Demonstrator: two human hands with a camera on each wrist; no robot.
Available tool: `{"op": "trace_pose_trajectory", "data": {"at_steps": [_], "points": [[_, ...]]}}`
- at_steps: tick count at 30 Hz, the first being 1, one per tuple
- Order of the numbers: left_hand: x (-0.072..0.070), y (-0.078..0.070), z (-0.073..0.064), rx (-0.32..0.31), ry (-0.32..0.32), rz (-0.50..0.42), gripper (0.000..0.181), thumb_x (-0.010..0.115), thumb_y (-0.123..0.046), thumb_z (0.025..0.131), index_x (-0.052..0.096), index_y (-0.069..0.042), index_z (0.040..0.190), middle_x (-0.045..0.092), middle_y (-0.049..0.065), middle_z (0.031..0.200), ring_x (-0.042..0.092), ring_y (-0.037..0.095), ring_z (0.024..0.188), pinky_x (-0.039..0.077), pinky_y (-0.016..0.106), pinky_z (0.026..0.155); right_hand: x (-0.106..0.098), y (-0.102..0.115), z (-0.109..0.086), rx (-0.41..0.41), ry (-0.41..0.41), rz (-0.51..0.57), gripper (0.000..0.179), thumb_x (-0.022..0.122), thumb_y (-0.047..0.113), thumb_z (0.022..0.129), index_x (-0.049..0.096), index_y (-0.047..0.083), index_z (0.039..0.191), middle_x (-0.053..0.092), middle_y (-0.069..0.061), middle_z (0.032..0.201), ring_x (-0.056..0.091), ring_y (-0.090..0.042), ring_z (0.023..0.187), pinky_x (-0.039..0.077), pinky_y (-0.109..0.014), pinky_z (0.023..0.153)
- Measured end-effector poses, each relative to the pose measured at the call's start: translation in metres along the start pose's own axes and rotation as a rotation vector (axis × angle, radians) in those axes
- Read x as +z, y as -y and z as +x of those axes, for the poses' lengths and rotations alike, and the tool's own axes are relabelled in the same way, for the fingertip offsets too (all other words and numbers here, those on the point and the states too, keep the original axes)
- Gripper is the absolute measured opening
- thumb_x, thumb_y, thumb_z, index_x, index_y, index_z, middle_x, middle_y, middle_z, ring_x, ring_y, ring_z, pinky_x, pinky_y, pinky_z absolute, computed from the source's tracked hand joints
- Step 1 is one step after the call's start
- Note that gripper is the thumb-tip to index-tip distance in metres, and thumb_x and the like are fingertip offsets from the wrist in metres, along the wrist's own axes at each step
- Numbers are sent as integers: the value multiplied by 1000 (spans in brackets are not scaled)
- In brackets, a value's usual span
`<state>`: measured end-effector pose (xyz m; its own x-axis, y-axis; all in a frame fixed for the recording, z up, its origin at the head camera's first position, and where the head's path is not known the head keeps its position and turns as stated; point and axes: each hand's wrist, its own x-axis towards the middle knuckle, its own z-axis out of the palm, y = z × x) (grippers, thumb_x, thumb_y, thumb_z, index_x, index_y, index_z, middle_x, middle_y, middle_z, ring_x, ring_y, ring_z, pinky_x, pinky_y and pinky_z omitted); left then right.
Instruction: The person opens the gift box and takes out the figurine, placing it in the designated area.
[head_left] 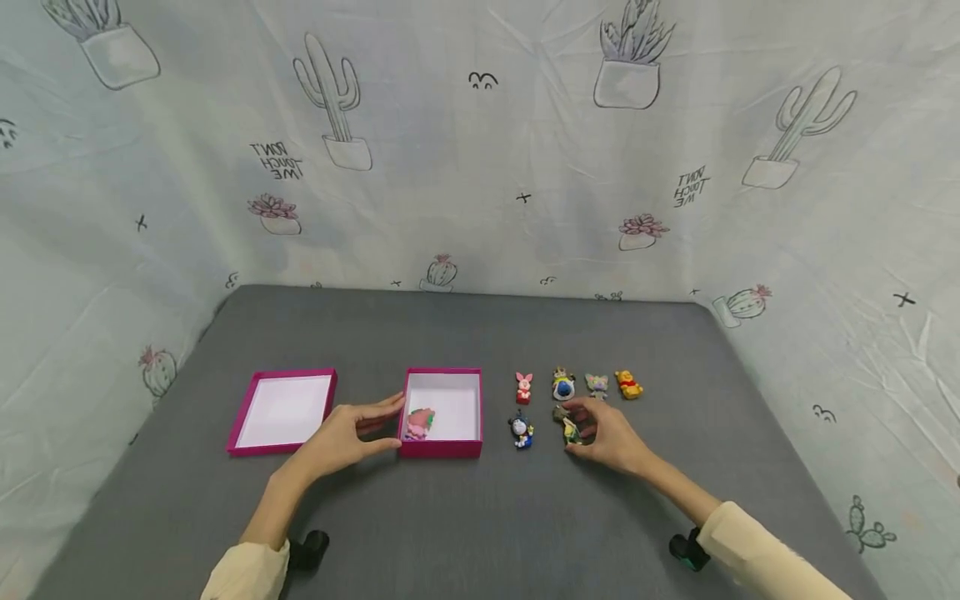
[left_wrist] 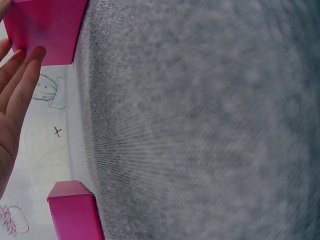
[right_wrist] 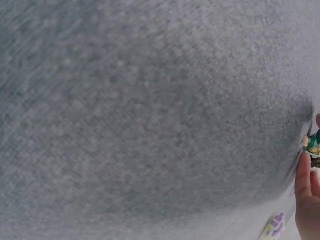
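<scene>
A box point(head_left: 440, 449) with magenta walls and a white inside stands on the grey table, with a pink figurine point(head_left: 419, 423) lying in its front left corner. My left hand point(head_left: 352, 432) rests its fingertips and thumb against the box's left side. In the left wrist view its fingers point(left_wrist: 26, 87) look nearly straight beside the magenta wall. My right hand point(head_left: 611, 435) pinches a small figurine in green and yellow point(head_left: 570, 431) between thumb and fingers, at table level. At the edge of the right wrist view, part of that figurine point(right_wrist: 313, 141) shows by the fingertips.
Left of the box lies its magenta-edged lid point(head_left: 285, 410), white inside up. Near the right hand are a piglet figurine point(head_left: 523, 388), a dark-haired blue one point(head_left: 521, 430), one with a blue ball point(head_left: 563, 385), a grey one point(head_left: 597, 384) and a yellow bear point(head_left: 628, 384).
</scene>
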<state>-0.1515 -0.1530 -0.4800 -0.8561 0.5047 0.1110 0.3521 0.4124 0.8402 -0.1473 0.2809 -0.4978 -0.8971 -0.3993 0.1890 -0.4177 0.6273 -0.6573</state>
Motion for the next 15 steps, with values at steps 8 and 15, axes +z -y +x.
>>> {"op": "trace_pose_trajectory", "data": {"at_steps": [8,15], "points": [[3,1,-1,7,2,-15,66,79,-20,79,53,-2,136,45,11,144,49,29,126,49,36,94,2,3,-1,-79,-12,-62,66,90,5,62,59,-2,119,59,-11,98,55,-8,68,51,-22,58],[1,-2,-1,-3,4,-3,67,80,-23,79,52,-4,137,45,12,144,51,30,124,50,36,93,0,2,1,-146,6,-96,69,90,8,63,59,-7,123,51,-22,121,58,-15,78,55,-24,64]]}}
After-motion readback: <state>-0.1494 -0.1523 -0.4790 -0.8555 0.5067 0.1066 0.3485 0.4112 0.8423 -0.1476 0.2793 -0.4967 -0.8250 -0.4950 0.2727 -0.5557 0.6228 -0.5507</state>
